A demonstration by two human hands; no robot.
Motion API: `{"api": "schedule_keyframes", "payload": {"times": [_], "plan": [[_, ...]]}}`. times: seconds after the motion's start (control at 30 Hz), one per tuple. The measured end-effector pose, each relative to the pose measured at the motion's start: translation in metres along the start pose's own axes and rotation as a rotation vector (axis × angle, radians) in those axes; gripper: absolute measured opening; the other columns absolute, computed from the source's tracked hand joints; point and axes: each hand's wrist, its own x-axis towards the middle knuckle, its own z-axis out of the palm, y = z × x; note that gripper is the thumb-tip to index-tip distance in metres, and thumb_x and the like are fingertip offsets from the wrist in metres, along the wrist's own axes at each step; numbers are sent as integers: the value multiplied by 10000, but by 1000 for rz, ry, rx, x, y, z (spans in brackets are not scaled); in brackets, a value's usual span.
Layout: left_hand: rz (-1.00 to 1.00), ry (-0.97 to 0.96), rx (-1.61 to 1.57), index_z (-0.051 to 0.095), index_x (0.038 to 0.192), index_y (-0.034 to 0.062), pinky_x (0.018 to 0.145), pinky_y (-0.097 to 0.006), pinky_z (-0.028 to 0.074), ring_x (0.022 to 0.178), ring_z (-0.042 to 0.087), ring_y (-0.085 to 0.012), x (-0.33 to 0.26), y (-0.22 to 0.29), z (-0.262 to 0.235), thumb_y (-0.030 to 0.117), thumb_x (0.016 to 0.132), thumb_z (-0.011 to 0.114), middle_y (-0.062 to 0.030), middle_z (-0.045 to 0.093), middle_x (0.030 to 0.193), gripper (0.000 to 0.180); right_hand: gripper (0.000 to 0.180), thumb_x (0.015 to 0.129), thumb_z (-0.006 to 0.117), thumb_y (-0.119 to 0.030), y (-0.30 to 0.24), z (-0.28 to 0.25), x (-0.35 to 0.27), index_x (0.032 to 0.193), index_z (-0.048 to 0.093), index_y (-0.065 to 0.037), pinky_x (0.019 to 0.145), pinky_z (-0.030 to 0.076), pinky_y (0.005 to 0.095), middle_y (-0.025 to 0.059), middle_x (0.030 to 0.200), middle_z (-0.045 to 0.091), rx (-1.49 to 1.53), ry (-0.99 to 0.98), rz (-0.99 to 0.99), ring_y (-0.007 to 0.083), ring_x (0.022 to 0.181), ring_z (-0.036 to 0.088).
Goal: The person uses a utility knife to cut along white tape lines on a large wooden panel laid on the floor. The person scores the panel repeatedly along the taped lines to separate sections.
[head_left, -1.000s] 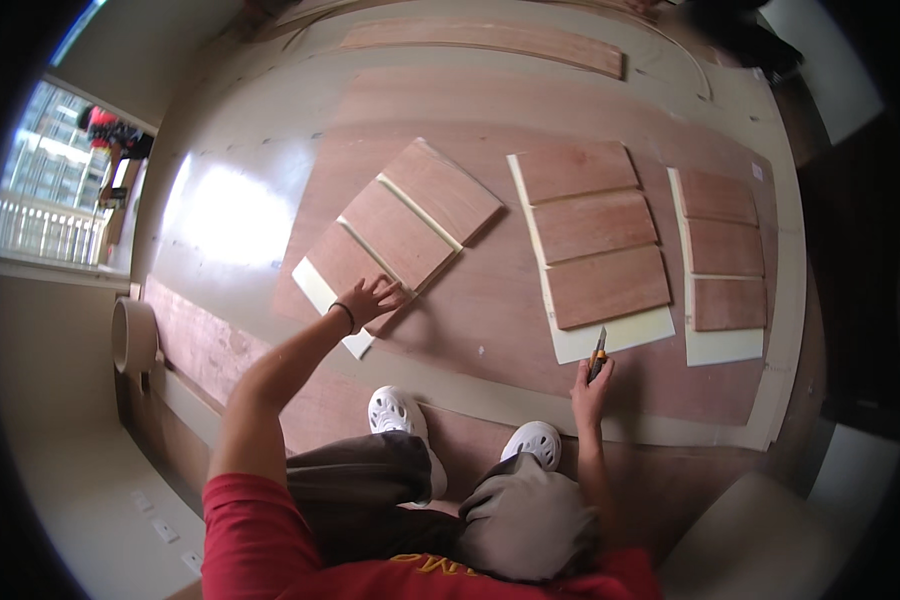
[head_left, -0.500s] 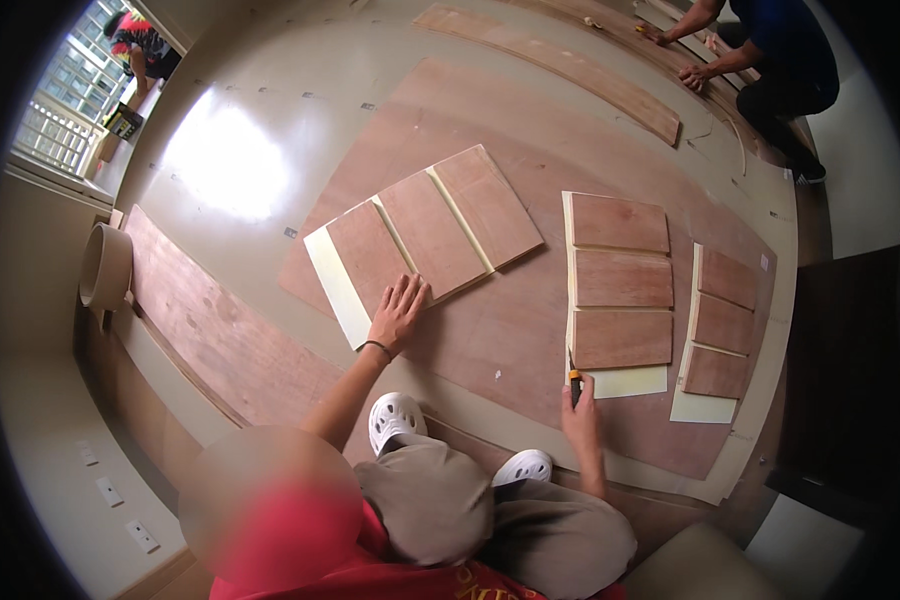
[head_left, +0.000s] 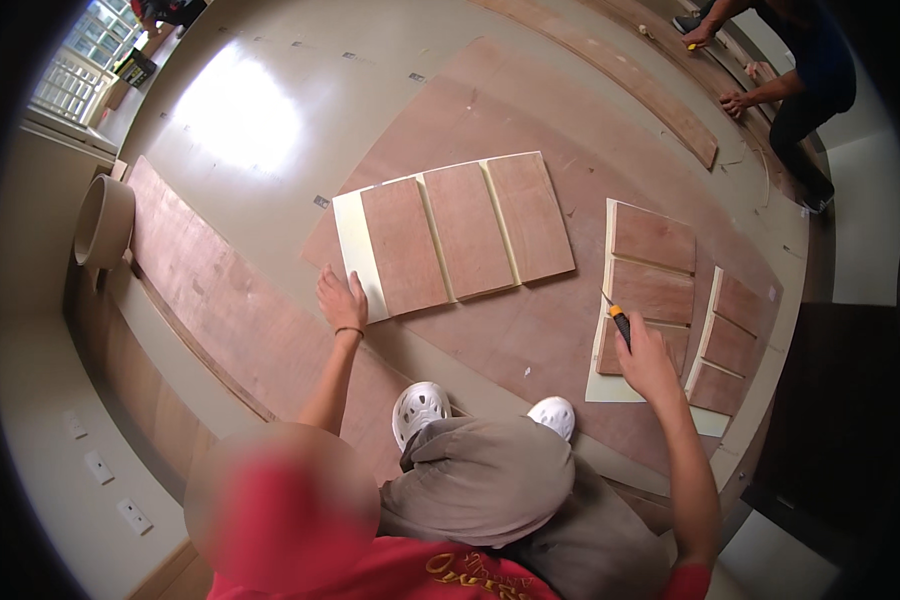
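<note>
A large panel point(head_left: 448, 238) with three reddish wooden boards on a pale backing lies in front of me, its bare pale strip point(head_left: 358, 255) at the left end. At the outer edge of that strip rests my left hand point(head_left: 342, 298), fingers stretched out, the thumb against the strip. My right hand point(head_left: 646, 358) is wrapped round a utility knife point(head_left: 621, 326) with a black and orange handle. Its thin blade points up and left, over the left edge of a smaller panel point(head_left: 653, 235) of three boards. Whether the blade touches that panel, I cannot tell.
A third narrow panel point(head_left: 728, 345) lies at the right. Beneath everything is a wide reddish sheet point(head_left: 500, 330). A long plank point(head_left: 200, 270) and a round pale band point(head_left: 104, 222) are at the left. A person point(head_left: 805, 80) works at the far right near long strips point(head_left: 610, 65).
The large panel has turned clockwise. My left hand has gone from its boards to its left end. My right hand has lifted the knife away from the smaller panel's near end.
</note>
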Motion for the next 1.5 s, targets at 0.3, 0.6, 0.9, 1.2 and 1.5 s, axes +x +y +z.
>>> {"api": "schedule_keyframes", "payload": {"times": [0.3,0.6,0.9,1.2,1.5], "plan": [[-581,-177,-117,466,1331,21,987,-508,458,1175,553,-459,37,7,15,549,840,712,-272,470,1338,762,238,966,560,-226,5,15,54,1043,478,-17,698,475,589,302,793,641,87,-39,-143,516,806,627],[-427,-366,-79,507,1352,65,1041,-516,410,1269,515,-400,53,16,8,496,864,703,-183,590,1338,680,260,965,534,-185,13,20,30,1125,439,-4,724,478,576,307,780,634,283,-188,-161,520,806,626],[39,-130,197,442,1440,62,1021,-488,431,1213,524,-395,70,143,8,375,936,572,-226,553,1299,608,275,983,506,-210,1,-29,55,1096,421,27,694,468,590,309,817,644,501,-231,-83,516,799,632],[490,47,-17,544,1306,64,1056,-479,397,1276,505,-351,108,241,120,295,962,528,-188,556,1337,414,262,985,490,-197,-52,37,181,1075,403,33,711,481,605,348,810,633,287,-251,-148,542,788,632],[402,9,72,585,1252,119,1117,-488,249,1220,485,-274,93,272,148,219,968,500,-112,565,1209,312,278,998,516,-218,-76,106,296,1088,404,20,689,514,591,323,776,650,330,3,-117,513,754,653]]}}
